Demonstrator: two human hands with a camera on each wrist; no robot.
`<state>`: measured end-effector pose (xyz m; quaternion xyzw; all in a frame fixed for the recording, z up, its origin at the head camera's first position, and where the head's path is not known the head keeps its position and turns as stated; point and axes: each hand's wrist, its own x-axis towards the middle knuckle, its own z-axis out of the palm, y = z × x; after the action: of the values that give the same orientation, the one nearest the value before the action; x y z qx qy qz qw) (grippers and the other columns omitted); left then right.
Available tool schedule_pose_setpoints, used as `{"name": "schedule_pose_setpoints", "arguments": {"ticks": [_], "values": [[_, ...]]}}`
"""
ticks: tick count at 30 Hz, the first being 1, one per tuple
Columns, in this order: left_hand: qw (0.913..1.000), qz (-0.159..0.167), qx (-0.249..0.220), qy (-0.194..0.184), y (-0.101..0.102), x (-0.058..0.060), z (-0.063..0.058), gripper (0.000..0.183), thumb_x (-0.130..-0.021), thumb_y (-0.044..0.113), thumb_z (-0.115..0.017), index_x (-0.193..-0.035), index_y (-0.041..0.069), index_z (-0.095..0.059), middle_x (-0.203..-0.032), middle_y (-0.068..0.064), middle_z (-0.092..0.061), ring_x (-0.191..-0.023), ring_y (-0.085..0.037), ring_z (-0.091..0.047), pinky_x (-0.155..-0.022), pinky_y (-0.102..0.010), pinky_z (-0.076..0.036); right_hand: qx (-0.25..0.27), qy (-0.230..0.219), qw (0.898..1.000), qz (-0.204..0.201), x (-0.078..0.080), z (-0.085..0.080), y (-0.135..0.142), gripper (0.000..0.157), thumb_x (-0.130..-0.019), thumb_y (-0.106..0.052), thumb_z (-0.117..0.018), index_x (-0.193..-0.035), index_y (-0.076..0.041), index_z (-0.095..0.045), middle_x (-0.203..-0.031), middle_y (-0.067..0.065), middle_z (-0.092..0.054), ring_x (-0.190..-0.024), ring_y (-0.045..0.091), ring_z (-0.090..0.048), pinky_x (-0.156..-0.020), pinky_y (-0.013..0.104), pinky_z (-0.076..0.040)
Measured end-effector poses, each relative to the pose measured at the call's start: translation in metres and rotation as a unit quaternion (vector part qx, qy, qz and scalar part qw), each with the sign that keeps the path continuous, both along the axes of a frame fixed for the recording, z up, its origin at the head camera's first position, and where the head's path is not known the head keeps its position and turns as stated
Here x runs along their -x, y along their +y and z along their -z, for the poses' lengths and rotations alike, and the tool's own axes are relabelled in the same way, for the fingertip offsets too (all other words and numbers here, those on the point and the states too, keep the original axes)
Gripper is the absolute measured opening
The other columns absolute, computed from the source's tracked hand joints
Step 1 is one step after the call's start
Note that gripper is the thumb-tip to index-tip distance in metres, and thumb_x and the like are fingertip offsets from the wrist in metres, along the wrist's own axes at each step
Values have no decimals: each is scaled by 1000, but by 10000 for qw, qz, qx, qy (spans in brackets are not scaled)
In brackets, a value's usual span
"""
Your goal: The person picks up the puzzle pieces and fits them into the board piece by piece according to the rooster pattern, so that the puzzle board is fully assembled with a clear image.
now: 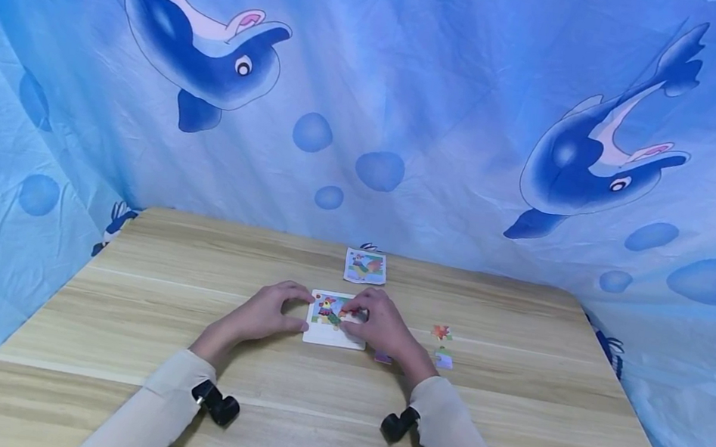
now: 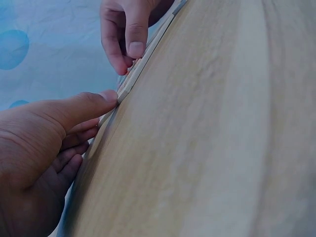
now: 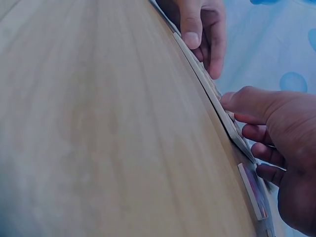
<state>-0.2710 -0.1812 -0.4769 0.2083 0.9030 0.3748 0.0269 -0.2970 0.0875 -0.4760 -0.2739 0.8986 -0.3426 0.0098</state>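
Observation:
A white-bordered puzzle board (image 1: 333, 340) lies on the wooden table with a colourful bird picture partly filled in on its left side. My left hand (image 1: 266, 308) holds the board's left edge, thumb near the lower corner and fingers near the upper one. Over the right half of the board, my right hand (image 1: 381, 326) pinches a puzzle piece (image 1: 344, 314) with a reddish part showing between finger and thumb. That hand hides much of the piece and the board's right side. In the right wrist view, the board's edge (image 3: 207, 91) runs under both hands.
A picture card (image 1: 365, 267) of the bird lies behind the board. Loose pieces lie to the right: an orange one (image 1: 442, 332), a green and lilac one (image 1: 444, 358), and a purple one (image 1: 383, 358) beside the right wrist. A blue dolphin-print cloth (image 1: 375, 104) hangs behind the table.

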Motion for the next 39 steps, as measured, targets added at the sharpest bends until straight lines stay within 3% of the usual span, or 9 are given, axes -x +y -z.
{"name": "schedule_pose_setpoints", "arguments": {"ticks": [9, 20, 26, 33, 39], "values": [[10000, -16, -11, -6, 1, 0, -1, 46, -88, 26, -82, -130, 13, -70, -140, -7, -62, -138, -32, -55, -120, -54, -40, 260, 135, 9996, -35, 0, 2, -6, 19, -86, -20, -84, -104, -15, -81, -107, 1, -69, -106, 18, -55, -93, 38, -49], [10000, -13, 16, 5, 1, 1, -2, 46, -88, 26, -82, -131, 13, -70, -141, -8, -62, -137, -33, -55, -120, -55, -41, 46, 136, 9998, -164, -1, 0, -8, 19, -88, -21, -82, -106, -16, -81, -108, 1, -68, -105, 18, -53, -93, 38, -48], [10000, -31, -4, -51, 0, -1, -2, 46, -89, 25, -81, -131, 13, -69, -141, -8, -62, -138, -34, -54, -119, -56, -40, 108, -49, 9998, -135, -3, -2, -5, 19, -90, -21, -79, -109, -15, -81, -112, 1, -68, -111, 19, -56, -99, 41, -50], [9999, -36, -53, -153, 2, -4, 0, 47, -89, 25, -81, -133, 12, -69, -144, -9, -60, -140, -36, -52, -121, -58, -37, 170, -129, 9997, 79, -7, -9, 24, 21, -91, -19, -78, -112, -15, -80, -116, -1, -66, -114, 20, -57, -101, 44, -51], [9999, -69, -24, -85, 2, -2, 0, 47, -89, 26, -82, -132, 13, -69, -144, -9, -60, -140, -36, -52, -121, -58, -38, 100, 109, 9991, 409, -5, -11, 65, 25, -91, -20, -80, -114, -13, -78, -116, 0, -67, -115, 23, -60, -102, 47, -54]]}}
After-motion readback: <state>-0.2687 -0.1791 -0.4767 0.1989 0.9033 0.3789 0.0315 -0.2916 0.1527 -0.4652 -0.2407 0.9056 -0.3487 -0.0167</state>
